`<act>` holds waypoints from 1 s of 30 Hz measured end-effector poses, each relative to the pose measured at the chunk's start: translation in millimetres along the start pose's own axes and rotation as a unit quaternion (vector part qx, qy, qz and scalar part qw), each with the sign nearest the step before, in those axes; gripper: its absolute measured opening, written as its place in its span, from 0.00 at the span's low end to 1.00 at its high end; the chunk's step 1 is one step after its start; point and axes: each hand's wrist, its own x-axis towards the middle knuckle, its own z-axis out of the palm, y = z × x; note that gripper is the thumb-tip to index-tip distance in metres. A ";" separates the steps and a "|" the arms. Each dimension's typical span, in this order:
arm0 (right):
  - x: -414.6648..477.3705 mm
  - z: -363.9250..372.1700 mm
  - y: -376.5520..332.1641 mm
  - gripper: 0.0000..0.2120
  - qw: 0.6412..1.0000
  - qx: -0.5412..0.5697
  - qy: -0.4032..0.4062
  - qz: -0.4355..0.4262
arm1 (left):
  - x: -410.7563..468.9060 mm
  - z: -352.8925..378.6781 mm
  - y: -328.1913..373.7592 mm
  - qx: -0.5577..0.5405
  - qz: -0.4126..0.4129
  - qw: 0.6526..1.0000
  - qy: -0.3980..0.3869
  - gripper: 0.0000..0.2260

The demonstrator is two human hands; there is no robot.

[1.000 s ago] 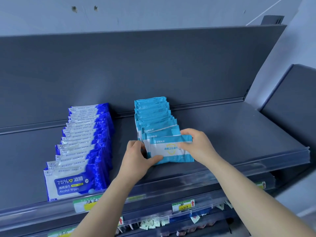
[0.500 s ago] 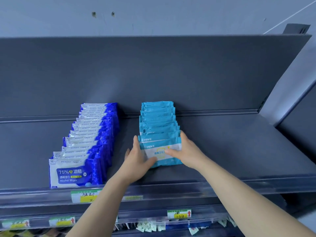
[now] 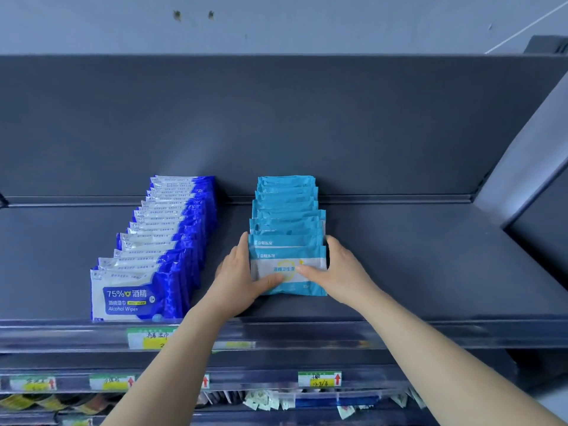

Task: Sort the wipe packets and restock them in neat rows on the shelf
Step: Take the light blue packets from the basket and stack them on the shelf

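Note:
A row of several light blue wipe packets (image 3: 287, 216) runs from the back panel toward the front on the dark grey shelf (image 3: 415, 265). The front light blue packet (image 3: 289, 273) stands upright. My left hand (image 3: 239, 279) presses its left side and my right hand (image 3: 336, 273) presses its right side, both thumbs across its face. To the left stands a row of several dark blue and white alcohol wipe packets (image 3: 159, 250), apart from both hands.
The shelf's clear front lip (image 3: 307, 336) carries price tags (image 3: 150, 338). Lower shelves (image 3: 276, 404) hold small mixed packets. A grey back panel (image 3: 276, 124) rises behind the rows and a side panel (image 3: 528, 167) closes the right end.
The front light blue packet was tilted and skewed; it now stands square against its row, with both hands flanking it. The view has shifted so the shelf appears more head-on.

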 end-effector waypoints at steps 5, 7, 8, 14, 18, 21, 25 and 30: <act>-21.8 -20.4 -11.4 0.30 0.993 -0.111 0.026 0.000 | -6.3 -7.5 18.7 0.093 0.055 0.985 0.133 0.39; -31.9 -27.7 -16.8 0.31 0.985 -0.163 0.062 -0.006 | -2.8 -11.0 31.0 0.125 0.120 0.971 0.165 0.31; -38.6 -30.5 -20.3 0.30 0.979 -0.186 0.081 -0.005 | -1.7 -12.1 37.6 0.136 0.152 0.965 0.164 0.26; -106.4 -27.9 -36.8 0.24 0.942 -0.251 0.218 0.041 | -24.8 -9.0 71.9 0.134 0.352 0.922 0.084 0.13; -186.8 -5.0 -42.4 0.18 0.900 -0.285 0.303 0.132 | -66.4 10.6 81.4 0.105 0.469 0.876 -0.027 0.14; -263.3 17.9 -48.8 0.15 0.873 -0.285 0.329 0.221 | -113.6 30.3 89.0 0.092 0.532 0.836 -0.100 0.13; -372.5 51.2 -59.9 0.14 0.811 -0.307 0.346 0.359 | -201.3 53.6 103.5 0.051 0.610 0.768 -0.188 0.15; -510.6 98.4 -85.1 0.16 0.731 -0.298 0.378 0.484 | -333.4 70.3 122.3 0.010 0.695 0.671 -0.259 0.14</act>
